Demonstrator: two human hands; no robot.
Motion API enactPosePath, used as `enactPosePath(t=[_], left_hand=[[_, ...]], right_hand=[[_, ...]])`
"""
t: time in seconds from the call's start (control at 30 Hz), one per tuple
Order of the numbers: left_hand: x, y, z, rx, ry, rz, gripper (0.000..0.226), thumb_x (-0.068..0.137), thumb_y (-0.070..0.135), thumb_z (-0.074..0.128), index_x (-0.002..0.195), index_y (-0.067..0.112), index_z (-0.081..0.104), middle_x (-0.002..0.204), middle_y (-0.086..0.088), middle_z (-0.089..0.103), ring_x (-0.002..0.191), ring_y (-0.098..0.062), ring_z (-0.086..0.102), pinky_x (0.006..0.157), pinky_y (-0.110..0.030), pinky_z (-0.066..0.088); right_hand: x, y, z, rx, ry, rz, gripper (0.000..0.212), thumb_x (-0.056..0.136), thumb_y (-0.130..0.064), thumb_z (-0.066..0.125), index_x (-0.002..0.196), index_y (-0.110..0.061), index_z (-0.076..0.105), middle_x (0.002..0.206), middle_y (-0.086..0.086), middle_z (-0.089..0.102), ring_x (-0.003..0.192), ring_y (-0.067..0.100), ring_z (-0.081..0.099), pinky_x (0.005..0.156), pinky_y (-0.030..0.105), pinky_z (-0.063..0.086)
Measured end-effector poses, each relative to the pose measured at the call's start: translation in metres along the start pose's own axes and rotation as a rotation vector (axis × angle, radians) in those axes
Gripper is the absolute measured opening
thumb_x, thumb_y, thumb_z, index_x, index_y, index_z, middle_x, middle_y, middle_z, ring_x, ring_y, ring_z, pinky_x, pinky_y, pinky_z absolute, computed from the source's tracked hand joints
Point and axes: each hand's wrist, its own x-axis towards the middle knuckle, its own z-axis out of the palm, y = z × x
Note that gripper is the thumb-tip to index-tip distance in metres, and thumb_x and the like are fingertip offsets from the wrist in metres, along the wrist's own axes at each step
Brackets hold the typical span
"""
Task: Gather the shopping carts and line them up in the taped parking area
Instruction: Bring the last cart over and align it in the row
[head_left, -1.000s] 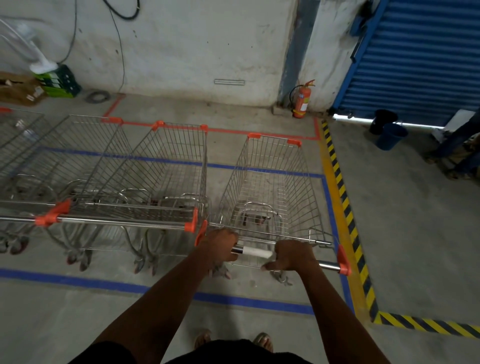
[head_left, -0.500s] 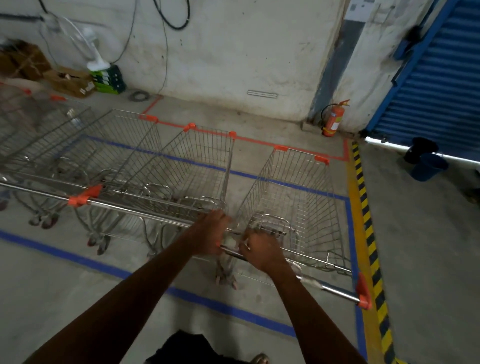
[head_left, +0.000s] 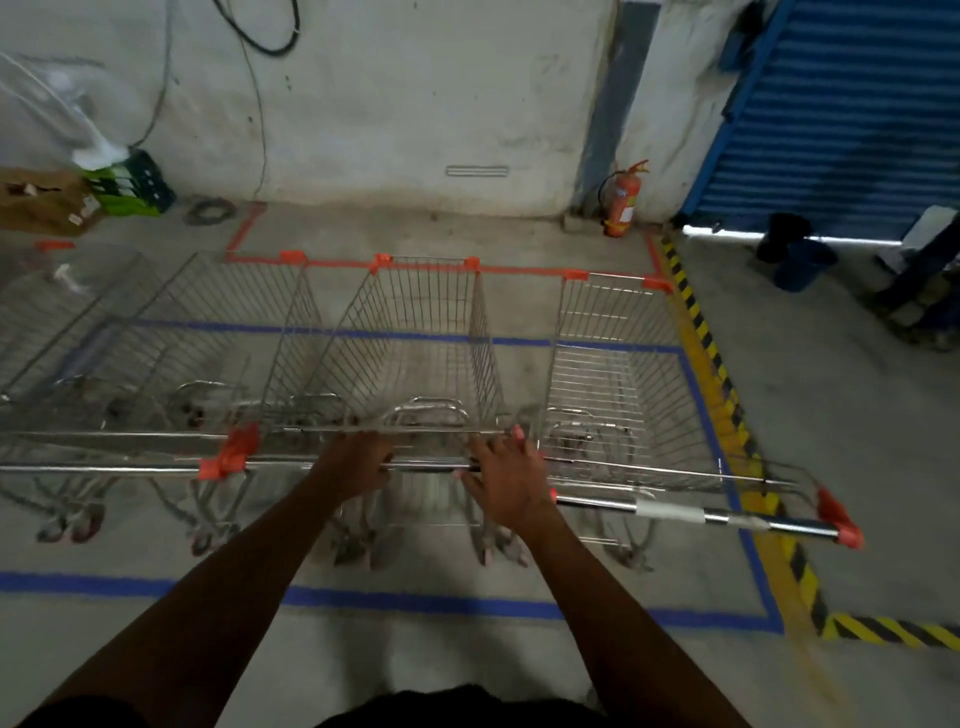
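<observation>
Several wire shopping carts with orange corner caps stand side by side inside the blue tape rectangle (head_left: 415, 603). The middle cart (head_left: 415, 338) is straight ahead of me. My left hand (head_left: 358, 462) is closed around its handle bar. My right hand (head_left: 506, 478) lies over the right end of that bar with its fingers stretched forward. The rightmost cart (head_left: 613, 364) stands close by on the right, and nobody holds its handle (head_left: 675, 514), which angles toward the striped line. Another cart (head_left: 223, 338) and one more (head_left: 62, 322) stand to the left, blurred.
A yellow-black striped line (head_left: 711, 353) borders the parking area on the right, red tape (head_left: 519, 269) at the back. A fire extinguisher (head_left: 621, 200) stands by the wall, dark bins (head_left: 802, 262) by the blue shutter (head_left: 857, 104). Cardboard boxes (head_left: 41, 200) sit far left.
Both hands have let go of the rightmost cart's handle and moved left onto the middle cart's handle. The view has turned left and closer to the carts.
</observation>
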Motion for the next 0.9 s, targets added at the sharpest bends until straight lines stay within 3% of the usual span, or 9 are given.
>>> enactPosePath(t=[0.07, 0.17, 0.3, 0.43, 0.63, 0.8, 0.9], left_hand=[[-0.001, -0.018, -0.003, -0.02, -0.076, 0.005, 0.02, 0.087, 0.038, 0.068, 0.1, 0.022, 0.067, 0.095, 0.0, 0.069, 0.083, -0.015, 0.062, 0.076, -0.031, 0.053], [-0.002, -0.026, -0.001, 0.132, -0.141, 0.008, 0.035, 0.096, 0.048, 0.056, 0.111, 0.018, 0.068, 0.11, -0.002, 0.069, 0.101, -0.021, 0.064, 0.084, -0.033, 0.049], [-0.007, -0.024, 0.006, 0.207, -0.118, 0.043, 0.04, 0.091, 0.049, 0.054, 0.11, 0.018, 0.071, 0.105, -0.004, 0.071, 0.094, -0.023, 0.067, 0.082, -0.033, 0.055], [-0.016, -0.028, 0.013, 0.187, -0.072, 0.066, 0.033, 0.089, 0.044, 0.055, 0.104, 0.019, 0.071, 0.095, -0.003, 0.071, 0.082, -0.021, 0.067, 0.068, -0.031, 0.052], [-0.018, -0.026, 0.013, 0.196, -0.077, 0.057, 0.026, 0.089, 0.04, 0.058, 0.1, 0.019, 0.069, 0.087, -0.001, 0.066, 0.08, -0.02, 0.066, 0.07, -0.032, 0.057], [-0.015, -0.018, 0.014, 0.181, -0.054, 0.05, 0.025, 0.089, 0.038, 0.059, 0.1, 0.018, 0.069, 0.086, -0.002, 0.066, 0.078, -0.022, 0.067, 0.071, -0.033, 0.058], [-0.016, -0.015, 0.015, 0.187, -0.051, 0.041, 0.024, 0.088, 0.036, 0.059, 0.098, 0.017, 0.07, 0.079, -0.001, 0.063, 0.072, -0.02, 0.064, 0.067, -0.032, 0.056]], right_hand=[[0.0, -0.006, 0.017, -0.032, -0.014, 0.077, 0.06, 0.099, -0.07, 0.024, 0.136, -0.03, 0.05, 0.14, 0.009, 0.059, 0.146, 0.037, 0.035, 0.114, 0.066, 0.03], [-0.011, -0.018, 0.019, -0.099, 0.061, 0.122, 0.048, 0.099, -0.056, 0.047, 0.132, -0.023, 0.057, 0.139, 0.007, 0.06, 0.15, 0.036, 0.029, 0.121, 0.062, 0.021], [-0.019, -0.031, 0.014, -0.127, 0.116, 0.176, 0.047, 0.09, -0.048, 0.069, 0.123, -0.014, 0.064, 0.128, 0.013, 0.066, 0.136, 0.037, 0.049, 0.123, 0.054, 0.013], [-0.028, -0.036, 0.023, -0.056, 0.123, 0.197, 0.044, 0.088, -0.047, 0.069, 0.115, -0.012, 0.064, 0.111, 0.012, 0.067, 0.13, 0.039, 0.052, 0.123, 0.062, 0.015], [-0.039, -0.038, 0.029, -0.07, 0.076, 0.17, 0.053, 0.1, -0.062, 0.047, 0.118, -0.014, 0.06, 0.118, 0.012, 0.066, 0.139, 0.04, 0.044, 0.123, 0.062, 0.011], [-0.045, -0.032, 0.024, -0.094, 0.041, 0.165, 0.055, 0.102, -0.06, 0.045, 0.123, -0.012, 0.06, 0.12, 0.01, 0.066, 0.133, 0.035, 0.049, 0.124, 0.042, -0.016], [-0.046, -0.029, 0.024, -0.1, 0.028, 0.147, 0.054, 0.102, -0.061, 0.044, 0.121, -0.013, 0.06, 0.117, 0.009, 0.066, 0.13, 0.036, 0.051, 0.123, 0.041, -0.019]])
